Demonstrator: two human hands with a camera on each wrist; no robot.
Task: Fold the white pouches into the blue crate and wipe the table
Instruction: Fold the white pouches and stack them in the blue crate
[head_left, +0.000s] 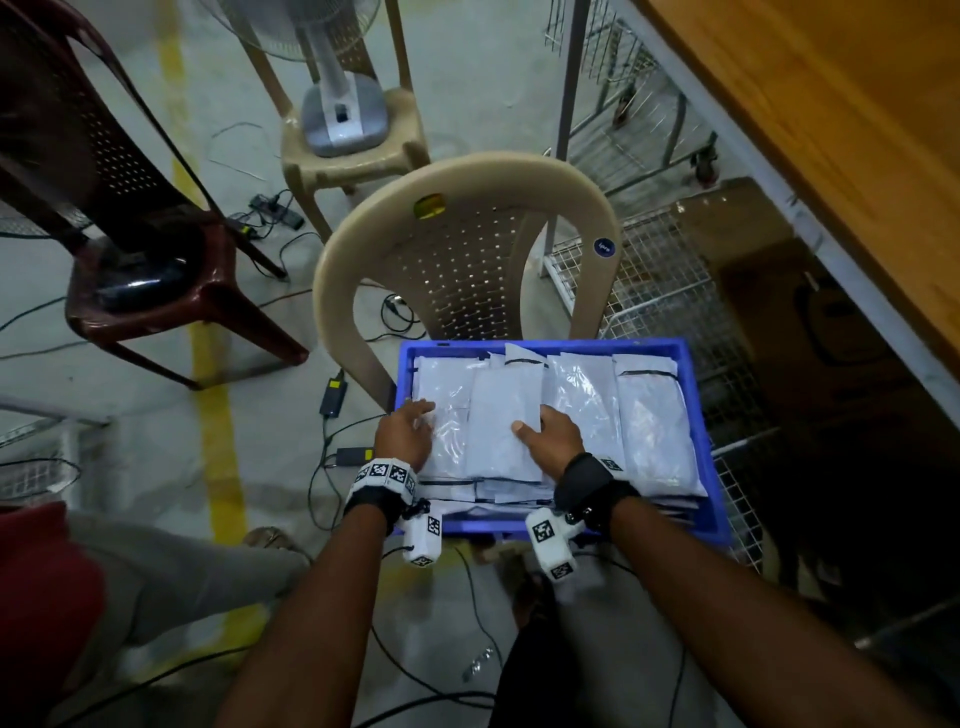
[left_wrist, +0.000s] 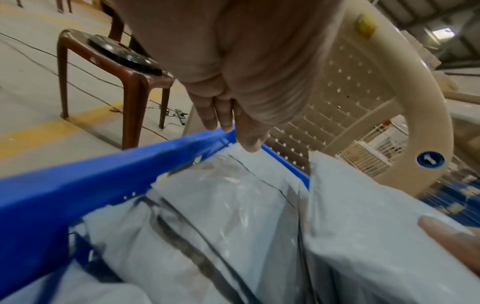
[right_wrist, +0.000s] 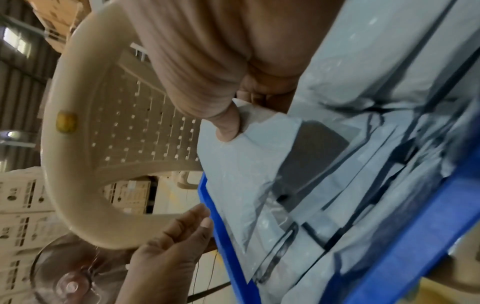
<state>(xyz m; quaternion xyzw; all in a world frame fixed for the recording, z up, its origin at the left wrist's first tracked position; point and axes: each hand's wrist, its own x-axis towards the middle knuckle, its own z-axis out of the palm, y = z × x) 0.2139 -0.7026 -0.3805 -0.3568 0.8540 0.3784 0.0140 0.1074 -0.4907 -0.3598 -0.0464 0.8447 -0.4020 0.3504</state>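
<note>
Mostly packed already. Head view: crate (head_left: 698, 415) sits on the seat of a beige chair (head_left: 467, 218), filled with rows of folded pouches (head_left: 649, 415). Left hand (head_left: 405, 434) lies at the crate's left edge, fingers fairly straight, grip wide, resting on the left pouches and holding nothing that I can see. Right hand (head_left: 553, 434) is on the middle pouch (head_left: 501, 415), thumb on top and fingers tucked at its right edge, so the grip is narrow and closed on that pouch. A wooden counter (head_left: 831, 130) runs along the upper right; only a bare strip of it shows, no cloth visible.

Left wrist view: left fingers (left_wrist: 249, 133) point down, straight, tips at the far corner of the crate wall (left_wrist: 64, 195) and touching the top of a pouch. A right fingertip (left_wrist: 441, 232) presses the raised pouch beside it.

Right wrist view: right thumb (right_wrist: 228, 125) pinches the pouch's top corner against curled fingers. The left hand shows lower down, relaxed, near the crate rim (right_wrist: 415, 236).

Judgement: folding looks nearly done, this pouch is being seated into the stack. Whether more pouches wait outside the crate cannot be told. Wiping the counter looks not yet begun.
</note>
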